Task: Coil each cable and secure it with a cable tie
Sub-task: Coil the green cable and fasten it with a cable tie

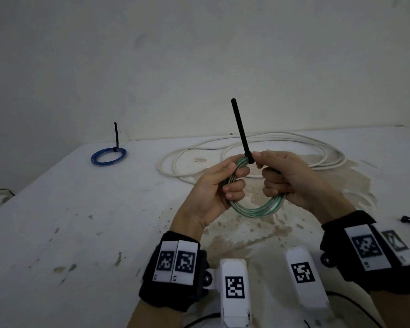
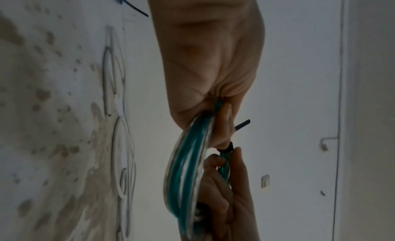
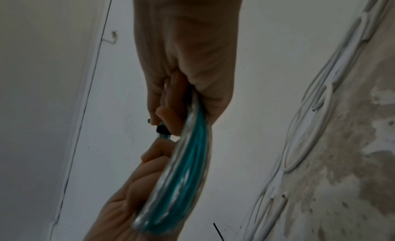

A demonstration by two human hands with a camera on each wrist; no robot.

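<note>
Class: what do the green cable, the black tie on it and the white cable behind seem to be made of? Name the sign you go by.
Green cable: likely clear, glossy plastic sheath over a green core; highlights show on it.
Black tie: matte, stiffish plastic, probably nylon; its tail stands straight.
White cable: opaque, dull plastic or rubber jacket; lies in loose loops.

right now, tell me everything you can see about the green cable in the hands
The green cable looks like clear plastic with a green core, wound into a small round coil of several loops. It is held up above the stained white table, not resting on it. The left hand grips its left side, the right hand its right side. A black cable tie wraps the top of the coil, its long tail sticking upward.
</note>
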